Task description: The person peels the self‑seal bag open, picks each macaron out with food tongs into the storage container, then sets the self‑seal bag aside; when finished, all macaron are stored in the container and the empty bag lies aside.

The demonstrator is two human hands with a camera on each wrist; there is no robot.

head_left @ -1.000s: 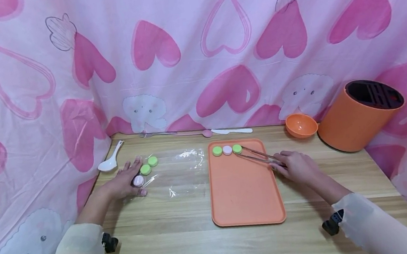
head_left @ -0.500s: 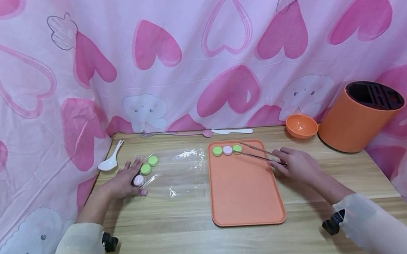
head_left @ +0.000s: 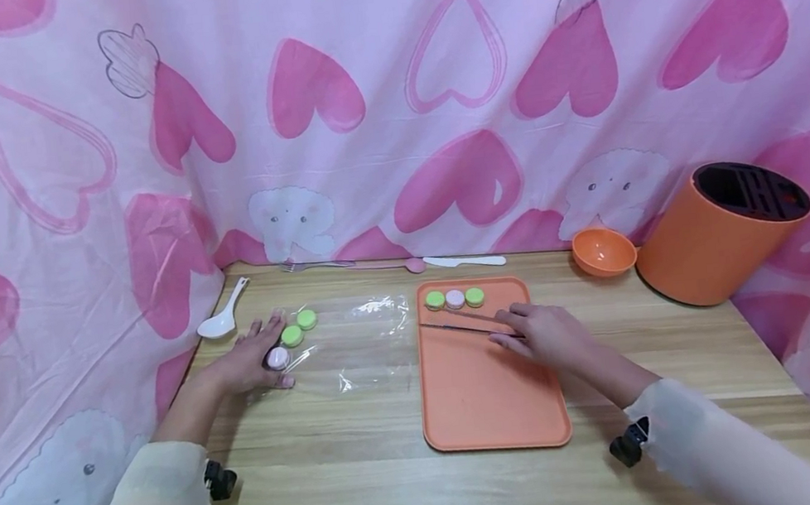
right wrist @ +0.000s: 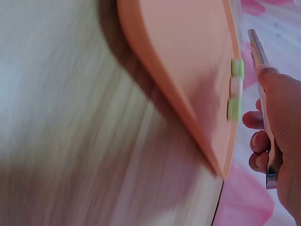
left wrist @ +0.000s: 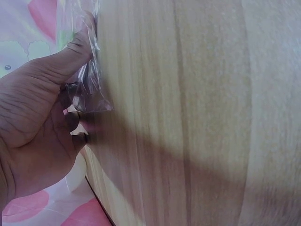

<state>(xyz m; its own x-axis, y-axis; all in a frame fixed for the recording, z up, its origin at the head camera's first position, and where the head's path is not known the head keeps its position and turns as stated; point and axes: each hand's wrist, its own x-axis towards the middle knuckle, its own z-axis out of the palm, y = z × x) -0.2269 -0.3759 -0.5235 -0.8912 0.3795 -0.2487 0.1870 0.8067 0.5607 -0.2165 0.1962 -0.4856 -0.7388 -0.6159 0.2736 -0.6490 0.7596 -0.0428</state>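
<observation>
My left hand (head_left: pixel 247 365) lies with its fingers spread on the left end of a clear plastic bag (head_left: pixel 375 322). Two green macarons (head_left: pixel 292 336) and a lilac macaron (head_left: pixel 278 358) are at that end, close to the fingers. In the left wrist view the thumb presses on the crinkled plastic (left wrist: pixel 89 89). My right hand (head_left: pixel 548 338) grips metal tongs (head_left: pixel 468 329), their arms apart with nothing between the tips, above an orange tray (head_left: pixel 490 409). Along the tray's far edge sit a green macaron (head_left: pixel 435 301), a lilac one and another green macaron (head_left: pixel 474 298).
A white ladle (head_left: pixel 221 319) lies left of the bag. Along the back are a fork (head_left: pixel 316 264), a pink spoon (head_left: pixel 414 266) and a white knife (head_left: pixel 464 261). At the back right stand an orange bowl (head_left: pixel 603 252) and an orange knife block (head_left: pixel 711 242). A pink curtain hangs behind.
The tongs have let go of the right-hand green macaron on the tray. My right hand has moved them left and toward me. The left hand has stayed in place.
</observation>
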